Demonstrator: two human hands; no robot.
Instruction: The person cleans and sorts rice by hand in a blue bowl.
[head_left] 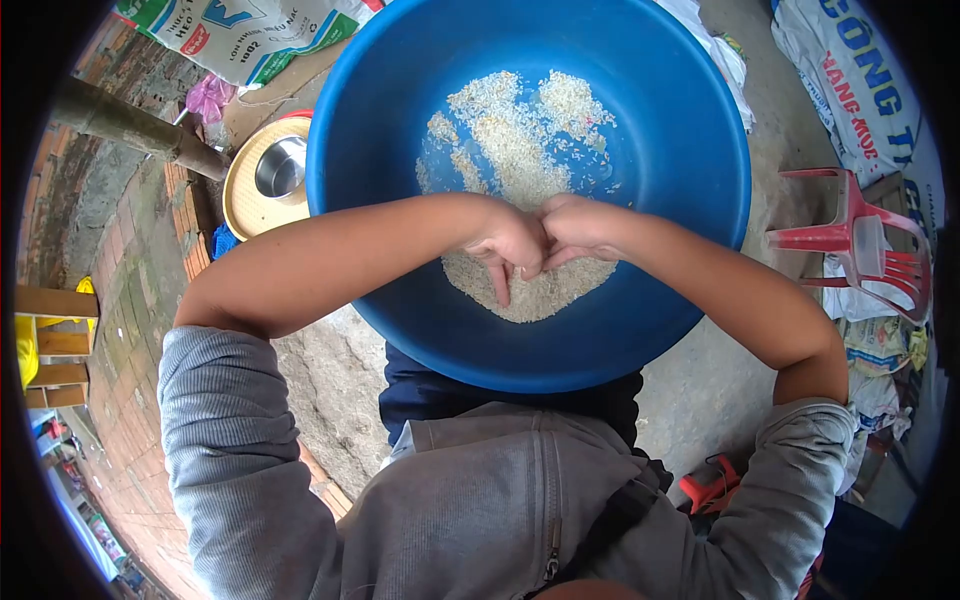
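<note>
A big blue tub (690,130) holds a spread of pale rice grains (520,150), heaped thicker toward the near side. Over the near heap my left hand (508,240) is bent at the wrist, its fingers curled and one digit pointing down at the grains. Meeting it from the other side, my right hand (582,228) has its fingers bent and pressed in against the left. The fingertips overlap, and whatever lies between them is hidden.
Left of the tub are a yellow round tray (240,190) with a metal bowl (281,168) on it and a wooden pole (140,130). A printed feed sack (250,40) lies behind. At right stand a red plastic chair (850,235) and large sacks (850,90).
</note>
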